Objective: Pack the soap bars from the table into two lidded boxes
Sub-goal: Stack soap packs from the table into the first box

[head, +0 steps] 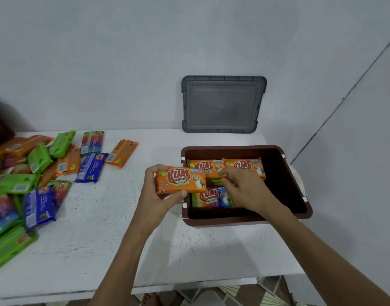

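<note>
Loose bars [34, 173]: scattered heap on table [123, 228], far left; green, orange, blue wrappers.
L hand [158, 195]: fingers curled, thumb under, pinching orange soap bar [180, 180] by its left end, just above box's left rim.
R hand [244, 188]: fingers spread loosely, tips on bars packed inside brown box [300, 208].
Lid [222, 104]: grey, leaning vs wall behind box.

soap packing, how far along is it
Early on. Done: a few bars lie in the open brown box, two orange ones at the back and a multicoloured one in front. In hand: the left hand holds an orange bar at the box edge; the right hand reaches inside. Left: the pile on the table, and the grey lid leaning on the wall. No second box shows.
</note>
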